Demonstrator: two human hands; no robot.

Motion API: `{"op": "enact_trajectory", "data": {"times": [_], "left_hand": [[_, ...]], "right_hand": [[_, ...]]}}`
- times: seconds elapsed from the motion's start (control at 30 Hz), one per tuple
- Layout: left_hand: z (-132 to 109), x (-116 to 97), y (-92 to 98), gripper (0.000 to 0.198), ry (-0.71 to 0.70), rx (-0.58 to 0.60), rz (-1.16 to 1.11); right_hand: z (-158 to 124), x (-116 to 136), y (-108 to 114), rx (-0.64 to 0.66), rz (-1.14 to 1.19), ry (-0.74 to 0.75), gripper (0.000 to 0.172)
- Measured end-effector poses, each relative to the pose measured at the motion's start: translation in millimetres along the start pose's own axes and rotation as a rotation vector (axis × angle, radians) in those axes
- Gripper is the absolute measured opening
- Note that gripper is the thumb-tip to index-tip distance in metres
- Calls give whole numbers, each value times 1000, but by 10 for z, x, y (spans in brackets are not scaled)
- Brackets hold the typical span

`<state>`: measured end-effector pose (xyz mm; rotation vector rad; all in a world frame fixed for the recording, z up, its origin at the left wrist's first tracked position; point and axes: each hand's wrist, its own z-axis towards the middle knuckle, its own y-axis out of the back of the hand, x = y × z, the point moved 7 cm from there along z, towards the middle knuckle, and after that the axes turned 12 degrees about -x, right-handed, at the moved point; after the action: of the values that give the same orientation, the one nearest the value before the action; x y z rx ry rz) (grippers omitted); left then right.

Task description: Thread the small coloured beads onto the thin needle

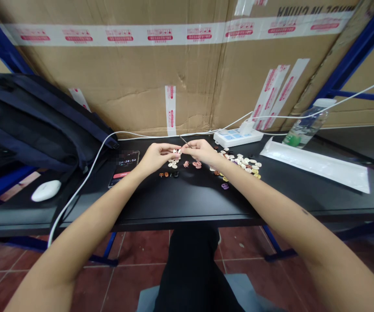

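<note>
My left hand is closed, its fingertips pinching a small white piece above the black table. Close against it, my right hand grips a thin dark rod-like tool that points up and to the left; its exact kind cannot be made out. Below the fingers lie several cream oval pieces. Pink pieces rest just right of them, and a short row of orange-brown pieces and black pieces sits nearer the front. Beyond my right wrist spreads a mixed pile of small pieces, with a purple one in front.
A phone lies left of my hands, with a white case and dark backpack farther left. Behind stands a white power strip. At right are a white packet and a bottle. A white cable crosses the table.
</note>
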<state>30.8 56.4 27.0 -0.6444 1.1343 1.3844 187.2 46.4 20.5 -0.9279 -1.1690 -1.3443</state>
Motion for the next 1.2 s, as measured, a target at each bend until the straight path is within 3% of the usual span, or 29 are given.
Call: {"op": "enact_trajectory", "data": {"times": [0.27, 0.43, 1.2], "left_hand": [[2, 5, 6, 41, 13, -10, -13], [-11, -16, 9, 41, 11, -16, -12], [-11, -89, -3, 36, -82, 4, -8]], "right_hand": [[4, -38, 2, -11, -5, -49, 17], [31, 20, 35, -47, -42, 25, 13], [20, -24, 2, -2, 15, -28, 12]]}}
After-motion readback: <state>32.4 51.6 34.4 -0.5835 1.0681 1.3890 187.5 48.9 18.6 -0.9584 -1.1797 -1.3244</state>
